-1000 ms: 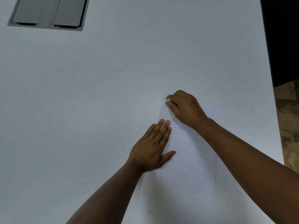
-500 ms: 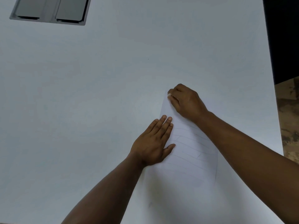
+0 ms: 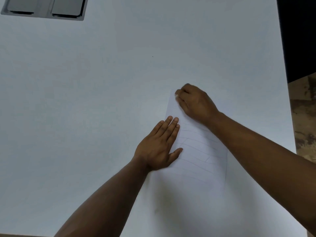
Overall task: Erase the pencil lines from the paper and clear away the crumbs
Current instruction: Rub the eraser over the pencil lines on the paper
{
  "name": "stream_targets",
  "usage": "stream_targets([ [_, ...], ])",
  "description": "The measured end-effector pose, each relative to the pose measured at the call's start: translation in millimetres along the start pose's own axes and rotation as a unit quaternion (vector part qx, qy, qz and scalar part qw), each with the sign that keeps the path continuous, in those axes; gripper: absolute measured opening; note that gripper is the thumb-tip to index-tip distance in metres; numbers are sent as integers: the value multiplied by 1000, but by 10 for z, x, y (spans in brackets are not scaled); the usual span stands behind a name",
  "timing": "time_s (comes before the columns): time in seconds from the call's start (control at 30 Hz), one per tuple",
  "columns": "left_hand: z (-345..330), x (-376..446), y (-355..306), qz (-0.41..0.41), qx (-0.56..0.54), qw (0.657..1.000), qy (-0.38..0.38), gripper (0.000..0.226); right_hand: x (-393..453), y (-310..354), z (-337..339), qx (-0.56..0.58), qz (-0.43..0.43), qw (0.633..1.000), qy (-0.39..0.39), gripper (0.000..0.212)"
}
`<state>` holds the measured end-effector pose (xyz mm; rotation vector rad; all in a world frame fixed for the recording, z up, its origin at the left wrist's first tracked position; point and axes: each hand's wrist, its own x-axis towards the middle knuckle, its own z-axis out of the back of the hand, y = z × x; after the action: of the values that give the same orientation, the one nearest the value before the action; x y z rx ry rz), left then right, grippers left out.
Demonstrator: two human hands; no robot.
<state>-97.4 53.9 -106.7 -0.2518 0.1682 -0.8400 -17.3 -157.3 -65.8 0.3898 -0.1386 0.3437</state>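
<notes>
Far left corner of white surface (image 3: 85, 100): recessed grey metal panel (image 3: 44, 7). Left hand (image 3: 159, 146): flat, fingers (image 3: 168, 127) straight and together, pressing left edge of paper (image 3: 196, 159). Paper: lying toward right edge of surface, faint pencil lines (image 3: 198, 147) across its middle. Right hand (image 3: 195, 103): at far end of paper, fingers curled, pinching small white eraser (image 3: 176, 95), partly hidden and blurred.

Dim, even, cool light; no glare on table (image 3: 102, 100). Soft shadow on the table beside the left forearm, toward the viewer from left hand (image 3: 158, 147). Right hand (image 3: 195, 103) motion-blurred at fingers; left hand sharp. Pencil lines faint, low contrast. Table's edges lean with wide-angle distortion.
</notes>
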Motion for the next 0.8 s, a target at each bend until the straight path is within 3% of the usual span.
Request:
stream_targets([
  [0.1, 1, 10, -6, 4, -7, 1000, 11, 77, 37, -4, 36, 35, -25, 999, -13, 23],
  [0.33, 9, 13, -15, 6, -19, 1000, -11, 78, -245, 200, -23, 97, 48, 992, 65, 18],
  [0.43, 4, 13, -15, 5, -15, 1000, -10, 77, -131, 140, -24, 52, 74, 995, 40, 20],
  [0.6, 0, -1, -19, 3, -11, 1000, -15, 76, 202, -1, -9, 30, -14, 999, -23, 24],
  [0.8, -15, 4, -14, 1, -18, 999, -29, 76, -46, 161, 126, 112, 62, 988, 86, 17],
])
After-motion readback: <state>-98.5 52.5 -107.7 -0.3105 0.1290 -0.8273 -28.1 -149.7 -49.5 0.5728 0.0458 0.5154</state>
